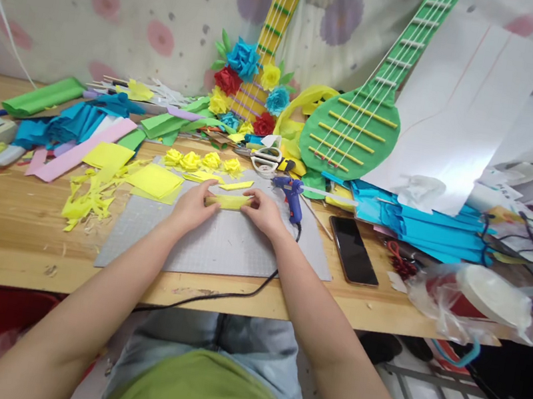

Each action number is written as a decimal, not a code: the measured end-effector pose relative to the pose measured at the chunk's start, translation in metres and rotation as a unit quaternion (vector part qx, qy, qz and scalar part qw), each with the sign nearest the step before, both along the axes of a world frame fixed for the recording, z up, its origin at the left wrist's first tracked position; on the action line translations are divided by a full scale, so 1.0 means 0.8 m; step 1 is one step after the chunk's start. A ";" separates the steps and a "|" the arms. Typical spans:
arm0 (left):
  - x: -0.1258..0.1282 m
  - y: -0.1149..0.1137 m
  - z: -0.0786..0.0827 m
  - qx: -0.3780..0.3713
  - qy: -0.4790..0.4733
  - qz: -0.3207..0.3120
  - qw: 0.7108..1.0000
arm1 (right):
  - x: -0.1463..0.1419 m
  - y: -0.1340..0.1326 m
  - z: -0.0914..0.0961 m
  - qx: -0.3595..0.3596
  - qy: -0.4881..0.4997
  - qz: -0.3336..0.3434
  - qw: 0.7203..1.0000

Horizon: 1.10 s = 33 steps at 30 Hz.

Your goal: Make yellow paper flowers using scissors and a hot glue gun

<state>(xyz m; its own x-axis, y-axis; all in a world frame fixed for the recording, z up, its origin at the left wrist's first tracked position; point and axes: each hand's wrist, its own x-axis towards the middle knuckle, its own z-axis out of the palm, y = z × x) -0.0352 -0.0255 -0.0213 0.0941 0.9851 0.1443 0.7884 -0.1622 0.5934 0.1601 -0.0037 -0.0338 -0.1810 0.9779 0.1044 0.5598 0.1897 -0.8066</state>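
A narrow strip of yellow crepe paper [229,202] is stretched between my two hands, just over the grey cutting mat [209,244]. My left hand [195,205] pinches its left end, and my right hand [263,212] pinches the other. Right behind the strip lie two more folded yellow pieces [235,185]. Farther back sits a row of several yellow paper flowers [191,161]. A blue glue gun [291,197] rests close to my right hand, its black cord running down over the mat. Left of my left hand is a stack of yellow paper squares [154,180].
Yellow paper scraps [89,198] litter the table's left side. White-handled scissors [266,159] lie behind the mat. A phone [353,250] and a plastic-wrapped cup [478,297] are at right. A green paper instrument [352,132] and a yellow flowered one [272,38] lean on the back wall.
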 end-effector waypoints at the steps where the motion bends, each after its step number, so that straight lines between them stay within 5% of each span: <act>1: -0.003 0.001 0.001 -0.003 0.003 0.008 1.000 | -0.001 0.000 0.000 -0.004 0.001 -0.006 1.000; 10: 0.001 0.001 0.012 -0.038 0.003 0.110 0.993 | -0.020 -0.004 0.004 0.026 -0.076 -0.089 0.993; 33: 0.018 0.000 0.014 -0.011 0.192 0.148 0.970 | -0.033 -0.006 0.002 0.081 -0.296 -0.120 0.944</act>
<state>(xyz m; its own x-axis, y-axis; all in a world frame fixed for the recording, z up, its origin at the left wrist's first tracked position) -0.0205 -0.0254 -0.0100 -0.1503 0.9795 0.1341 0.9624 0.1139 0.2467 0.1333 -0.0084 -0.0318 -0.0305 0.9779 0.2068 0.9463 0.0948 -0.3090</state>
